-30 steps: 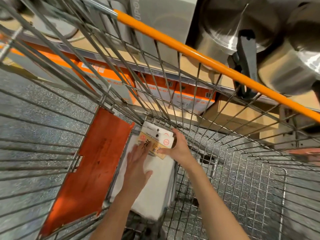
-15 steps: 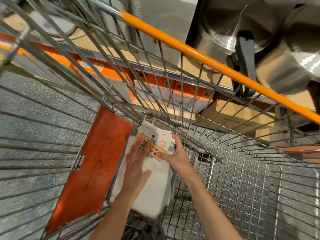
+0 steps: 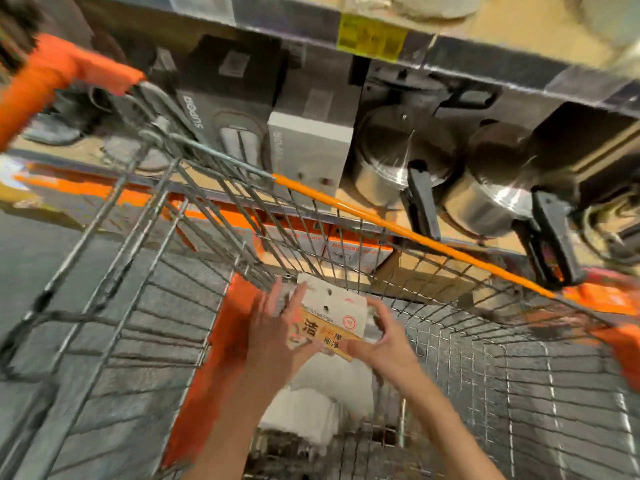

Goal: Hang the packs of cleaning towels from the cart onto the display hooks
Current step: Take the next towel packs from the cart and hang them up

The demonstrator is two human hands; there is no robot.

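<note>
Towel pack (image 3: 329, 317) inside cart (image 3: 145, 271) — right hand (image 3: 384, 344) pinches its 3 o'clock edge; left hand (image 3: 277, 327), fingers straight, presses at 9 o'clock.

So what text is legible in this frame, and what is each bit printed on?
"SUPOR": dark grey box on the shelf.
"SUPOR", partly hidden: light grey box beside it.
"SUPOR": orange-and-white box below.
"洁": header card of the towel pack; its smaller print is blurred.
Yellow shelf tag: unreadable.

wire cart (image 3: 450, 341) holds white towel packs (image 3: 311, 407) beside an orange flap (image 3: 221, 341)
</note>
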